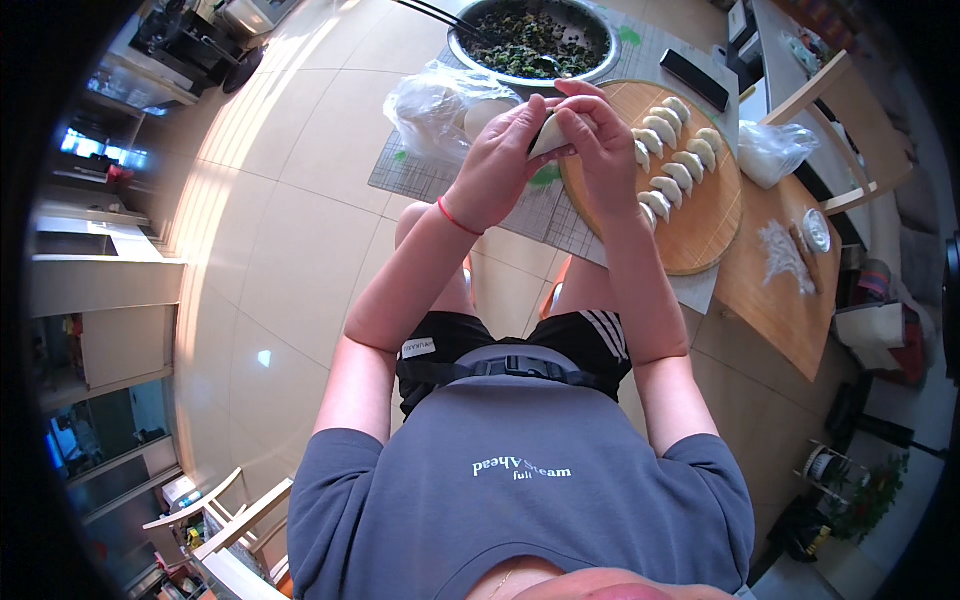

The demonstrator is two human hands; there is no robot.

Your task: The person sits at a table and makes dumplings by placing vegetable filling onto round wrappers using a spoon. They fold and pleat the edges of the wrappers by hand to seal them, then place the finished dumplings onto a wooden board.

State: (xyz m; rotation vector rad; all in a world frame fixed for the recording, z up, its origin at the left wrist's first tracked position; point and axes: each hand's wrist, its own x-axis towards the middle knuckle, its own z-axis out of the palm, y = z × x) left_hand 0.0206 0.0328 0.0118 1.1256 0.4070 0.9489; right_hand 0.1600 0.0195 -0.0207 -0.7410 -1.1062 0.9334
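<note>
Between my two hands, in front of the metal bowl, is a folded dumpling wrapper [551,137] with dark filling showing at its left side. My left hand [504,154], with a red cord on the wrist, grips it from the left. The fingers of my right hand [600,139] pinch its upper right edge. Rows of folded dumplings [677,175] lie on the round bamboo board [709,236] at the right. Chopped green filling [525,45] fills the metal bowl [613,56], which holds chopsticks and a spoon. Round wrappers [484,116] sit by a clear plastic bag [420,112] at the left.
A black phone [694,79] lies behind the board. On the wooden board [772,315] at the right are scattered flour [784,251], a rolling pin [806,259] and a small bowl [817,230]. Another plastic bag [772,154] and a wooden chair [847,135] are beyond.
</note>
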